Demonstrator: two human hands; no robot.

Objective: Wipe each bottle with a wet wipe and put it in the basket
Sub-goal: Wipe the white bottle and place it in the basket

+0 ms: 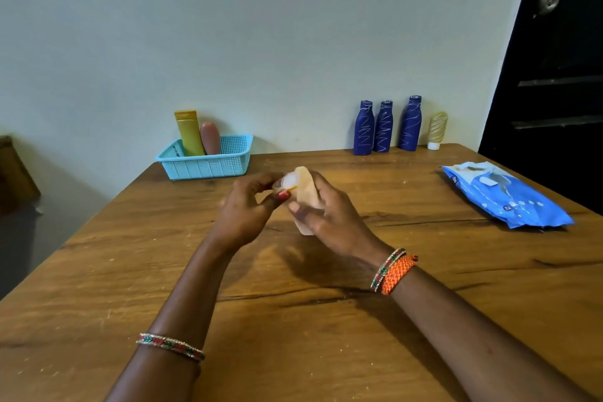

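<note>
A brown wooden table with dark grain cracks stands against a pale grey-green wall; right of it, a black door bearing a round metal knob.

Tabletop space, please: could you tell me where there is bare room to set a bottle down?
Bare wood lies between the blue basket and the three blue bottles, and across the near table beside both forearms. It is crowded along the far right: bottles by the wall, the wet wipe pack nearer the right edge.

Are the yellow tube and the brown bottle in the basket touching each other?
Touching. The head view shows the yellow tube leaning against the brown bottle in the blue basket, with no gap between their sides.
</note>
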